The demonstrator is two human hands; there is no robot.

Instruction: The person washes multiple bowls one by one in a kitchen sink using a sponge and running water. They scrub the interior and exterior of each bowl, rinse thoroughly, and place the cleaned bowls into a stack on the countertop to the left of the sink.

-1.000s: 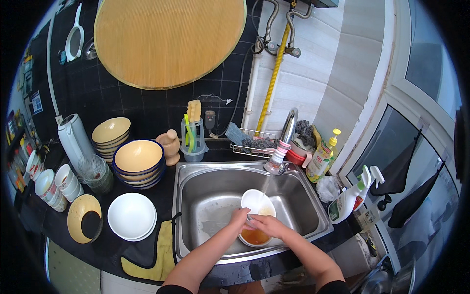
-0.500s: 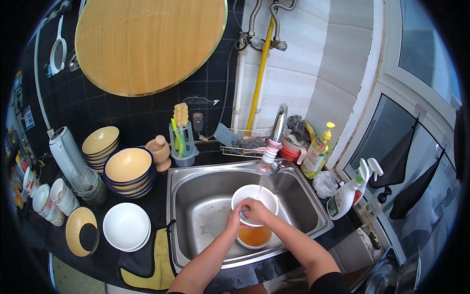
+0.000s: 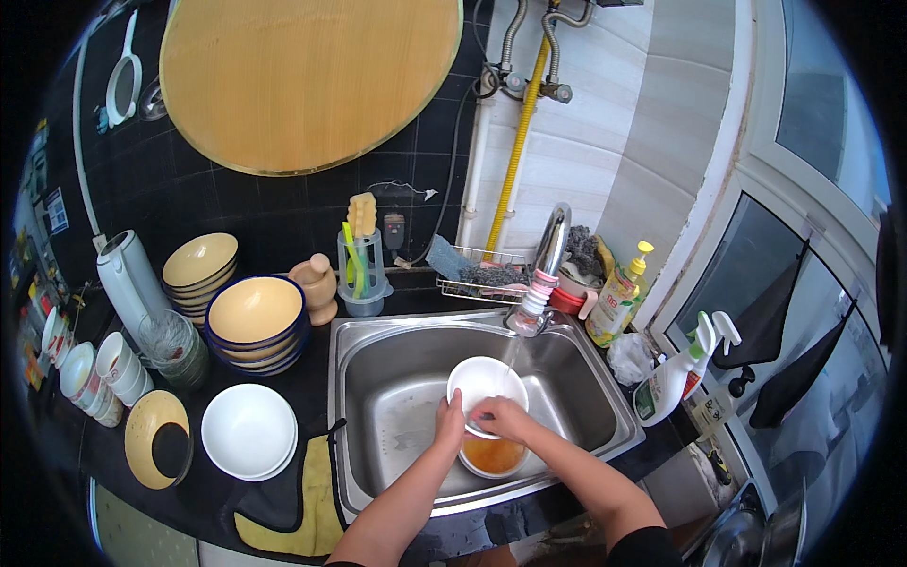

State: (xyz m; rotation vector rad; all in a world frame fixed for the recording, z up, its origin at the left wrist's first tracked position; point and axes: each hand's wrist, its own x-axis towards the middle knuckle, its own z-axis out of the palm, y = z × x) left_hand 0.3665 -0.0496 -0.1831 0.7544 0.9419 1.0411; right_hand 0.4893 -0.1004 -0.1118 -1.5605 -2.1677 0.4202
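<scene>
A white bowl (image 3: 486, 374) is tilted in the steel sink (image 3: 397, 378), beneath a thin stream of water. My left hand (image 3: 450, 421) grips its left rim, thumb up along the edge. Fingers curled, my right hand (image 3: 501, 418) reaches into the bowl near its front edge; whatever they hold, if anything, is hidden. Just below, a second bowl with orange-brown liquid (image 3: 494, 456) sits in the sink, partly covered by the white one. The chrome faucet (image 3: 554, 238) with a pink-and-white nozzle stands behind.
Left of the sink are stacked white bowls (image 3: 248, 431), blue-rimmed bowls (image 3: 253, 312), a speckled bowl (image 3: 142, 430) and a yellow-and-black cloth (image 3: 319, 491). A wire rack (image 3: 484, 274), yellow soap bottle (image 3: 619, 298) and spray bottle (image 3: 666, 386) flank the faucet.
My hands have drawn slightly apart; the left thumb now lies along the bowl's rim. The right hand has shifted a little down and right inside the bowl. The whole view has shifted slightly.
</scene>
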